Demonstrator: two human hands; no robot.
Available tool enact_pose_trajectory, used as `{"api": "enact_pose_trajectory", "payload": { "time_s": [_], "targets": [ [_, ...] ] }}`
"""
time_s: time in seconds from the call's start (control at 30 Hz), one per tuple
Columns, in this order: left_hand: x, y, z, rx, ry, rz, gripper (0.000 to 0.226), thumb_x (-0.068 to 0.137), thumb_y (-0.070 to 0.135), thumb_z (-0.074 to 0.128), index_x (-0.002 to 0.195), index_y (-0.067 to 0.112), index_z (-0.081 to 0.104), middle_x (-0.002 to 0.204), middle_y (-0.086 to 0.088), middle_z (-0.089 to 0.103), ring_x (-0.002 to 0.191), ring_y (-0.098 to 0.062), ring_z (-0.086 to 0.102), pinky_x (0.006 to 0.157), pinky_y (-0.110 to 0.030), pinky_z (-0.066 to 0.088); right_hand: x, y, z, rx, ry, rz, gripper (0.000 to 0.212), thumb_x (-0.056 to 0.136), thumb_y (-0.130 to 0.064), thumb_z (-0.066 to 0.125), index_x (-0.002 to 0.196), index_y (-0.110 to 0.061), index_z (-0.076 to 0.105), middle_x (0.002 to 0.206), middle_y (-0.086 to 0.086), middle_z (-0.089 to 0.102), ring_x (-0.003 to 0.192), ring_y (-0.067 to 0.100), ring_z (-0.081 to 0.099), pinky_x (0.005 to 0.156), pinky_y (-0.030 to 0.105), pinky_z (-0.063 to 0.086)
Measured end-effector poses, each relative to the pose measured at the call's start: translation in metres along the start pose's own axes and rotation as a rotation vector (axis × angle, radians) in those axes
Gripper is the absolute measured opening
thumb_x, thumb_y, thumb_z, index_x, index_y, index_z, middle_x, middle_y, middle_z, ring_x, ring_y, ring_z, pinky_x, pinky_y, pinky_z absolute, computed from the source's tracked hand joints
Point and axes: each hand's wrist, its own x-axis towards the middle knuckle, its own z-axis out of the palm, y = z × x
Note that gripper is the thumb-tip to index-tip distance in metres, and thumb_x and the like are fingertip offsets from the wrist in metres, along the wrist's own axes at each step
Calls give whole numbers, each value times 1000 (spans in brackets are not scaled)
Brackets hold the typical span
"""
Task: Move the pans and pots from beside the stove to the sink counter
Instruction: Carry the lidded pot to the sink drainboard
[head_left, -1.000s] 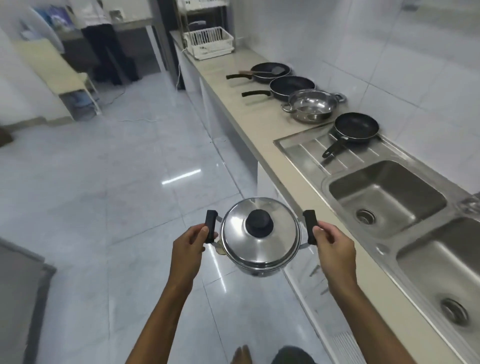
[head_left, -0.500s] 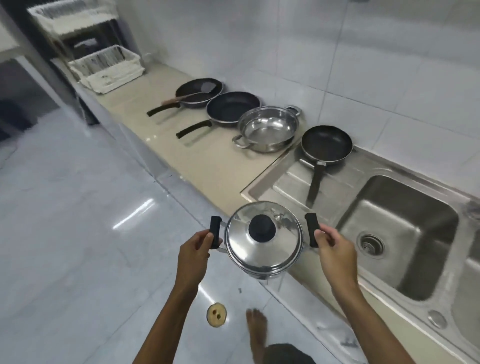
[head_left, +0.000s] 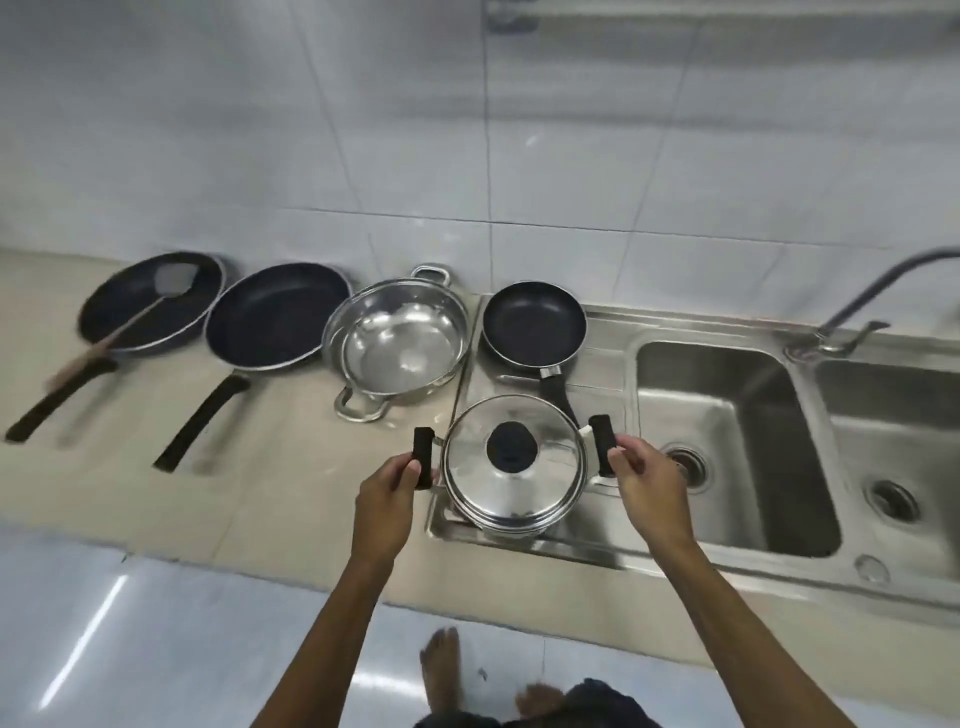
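Note:
A lidded steel pot (head_left: 511, 462) with a black knob hangs over the front of the steel draining board (head_left: 602, 358). My left hand (head_left: 388, 488) grips its left black handle and my right hand (head_left: 644, 480) grips its right one. Behind it on the draining board sits a small black frying pan (head_left: 532, 322), its handle partly hidden by the pot. On the beige counter (head_left: 280, 467) to the left stand an open steel pot (head_left: 397, 345), a large black pan (head_left: 278, 322) and another black pan (head_left: 135, 306) with a spatula in it.
A double steel sink (head_left: 727, 441) lies to the right, with a tap (head_left: 852, 312) at its back edge. The tiled wall (head_left: 467, 130) rises behind the counter. My bare feet (head_left: 441, 670) stand on the glossy floor below the counter edge.
I have turned to face the counter and stepped closer. The lidded pot, held by both handles, has moved from over the floor to over the draining board.

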Motion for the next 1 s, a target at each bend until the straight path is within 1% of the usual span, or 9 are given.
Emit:
{"api": "enact_pose_trajectory", "payload": {
  "time_s": [0.07, 0.2, 0.3, 0.37, 0.5, 0.6, 0.73, 0.83, 1.0],
  "targets": [
    [24, -3, -6, 11, -67, 19, 26, 104, 20, 54, 93, 34, 73, 87, 6, 80, 90, -11, 75, 89, -50, 55, 2, -4, 9, -12, 46, 44, 29, 97, -13, 63, 124, -8, 70, 112, 9, 76, 103, 21, 70, 90, 29, 49],
    [61, -9, -10, 28, -187, 55, 20, 104, 22, 55, 110, 18, 74, 98, -2, 80, 99, -20, 74, 94, -53, 55, 8, -13, 23, -31, 129, 101, 29, 97, -15, 63, 125, -13, 71, 111, 5, 77, 98, 14, 68, 84, 23, 46],
    [75, -11, -10, 1, -226, 65, 21, 104, 23, 56, 115, 15, 73, 102, -2, 79, 101, -19, 73, 93, -51, 56, 10, -15, 32, -36, 179, 142, 27, 97, -15, 63, 123, -16, 72, 104, 0, 77, 84, -7, 65, 72, 2, 41],
    [80, -9, -9, -15, -236, 64, 21, 103, 22, 57, 116, 16, 73, 103, 0, 79, 102, -17, 73, 95, -50, 56, 11, -15, 34, -51, 215, 159, 26, 97, -16, 63, 121, -18, 73, 97, -5, 75, 78, -15, 62, 66, -2, 40],
    [85, -14, -8, -30, -266, 51, 15, 102, 23, 60, 108, 31, 71, 97, 17, 78, 98, -3, 72, 94, -40, 57, 9, -10, 38, -92, 247, 186, 27, 98, -17, 61, 122, -20, 73, 95, -4, 74, 86, 8, 62, 71, 13, 40],
    [85, -13, -5, -18, -295, 60, 21, 102, 23, 59, 101, 43, 67, 90, 29, 76, 92, 8, 70, 89, -31, 54, 6, -6, 42, -125, 276, 190, 28, 98, -15, 59, 123, -18, 72, 101, 2, 76, 92, 15, 63, 80, 26, 43],
    [84, -12, 0, -38, -315, 91, 15, 103, 23, 58, 112, 26, 69, 97, 9, 80, 98, -10, 73, 94, -36, 54, 3, -2, 44, -157, 283, 192, 28, 100, -12, 56, 125, -13, 70, 106, 10, 77, 101, 28, 68, 90, 38, 51],
    [83, -12, 1, -40, -317, 105, 17, 104, 23, 57, 116, 19, 68, 103, 4, 79, 101, -13, 73, 96, -35, 54, 2, -1, 46, -190, 292, 172, 29, 100, -11, 55, 125, -12, 69, 105, 11, 77, 100, 30, 68, 87, 38, 51],
    [81, -15, 2, -8, -315, 97, 17, 105, 26, 55, 118, 21, 64, 105, 3, 78, 104, -13, 71, 96, -33, 53, -1, 0, 52, -256, 329, 140, 29, 102, -10, 52, 127, -7, 67, 108, 14, 75, 100, 34, 66, 79, 29, 40]
  ]
}}
